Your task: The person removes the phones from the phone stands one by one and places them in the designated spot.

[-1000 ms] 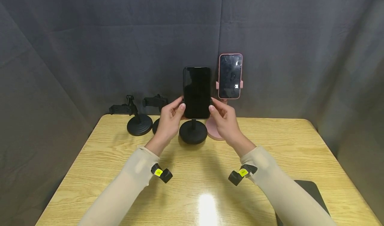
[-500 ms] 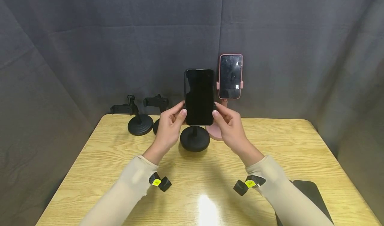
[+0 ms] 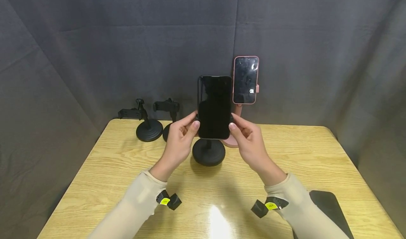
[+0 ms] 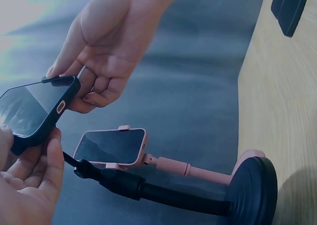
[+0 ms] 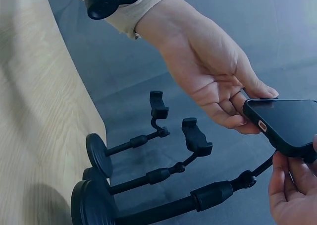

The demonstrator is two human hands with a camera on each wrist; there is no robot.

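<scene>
A black-cased smartphone (image 3: 215, 106) with a dark screen stands upright at the head of a black phone stand, above its round base (image 3: 208, 152). My left hand (image 3: 179, 140) pinches the phone's lower left side between thumb and fingers. On the opposite side, my right hand (image 3: 252, 143) grips the lower right edge the same way. Both wrist views show the stand's thin arm (image 5: 264, 165) running up behind the phone. Most of the clamp is hidden by the phone and fingers.
A pink stand (image 4: 171, 165) holding a pink-cased phone (image 3: 246, 79) is just behind, to the right. Two more black phone stands (image 3: 149, 129) (image 3: 167, 106) sit at the back left. A dark flat object (image 3: 330, 210) lies front right. Grey curtains (image 3: 142, 48) enclose the wooden table.
Both hands have brought the phone and its stand nearer to me and slightly right, with the base sliding along the table. My grip looks the same.
</scene>
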